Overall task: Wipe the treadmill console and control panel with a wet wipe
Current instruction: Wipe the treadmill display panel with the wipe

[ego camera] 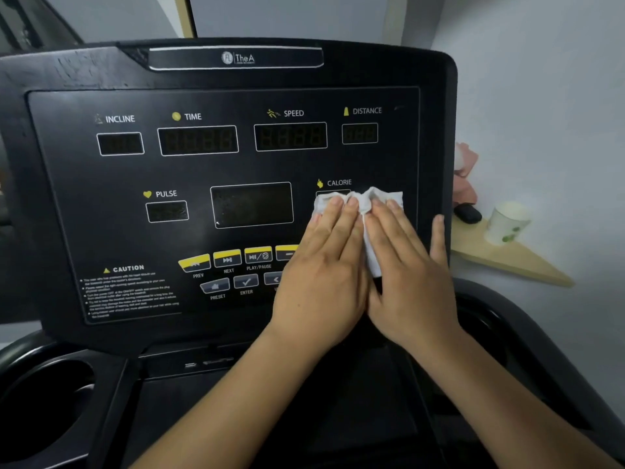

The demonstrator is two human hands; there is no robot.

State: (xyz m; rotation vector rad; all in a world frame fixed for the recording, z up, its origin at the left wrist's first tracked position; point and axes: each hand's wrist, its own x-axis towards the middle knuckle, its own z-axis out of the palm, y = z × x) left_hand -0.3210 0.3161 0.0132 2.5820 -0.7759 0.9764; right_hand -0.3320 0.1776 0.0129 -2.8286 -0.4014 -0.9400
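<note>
The black treadmill console [216,170] fills the view, with windows labelled INCLINE, TIME, SPEED, DISTANCE, PULSE and CALORIE, and a row of yellow buttons [227,257]. A crumpled white wet wipe [363,199] lies flat on the panel's lower right, covering the CALORIE window. My left hand [324,265] and my right hand [406,265] lie side by side on the wipe, fingers straight, pressing it against the panel. Both hands hide the right-hand buttons.
A cup holder [44,411] is sunk into the tray at lower left. To the right of the console, a wooden corner shelf [507,258] against the wall carries a paper cup [505,223], a small black object [468,213] and a pink item [465,170].
</note>
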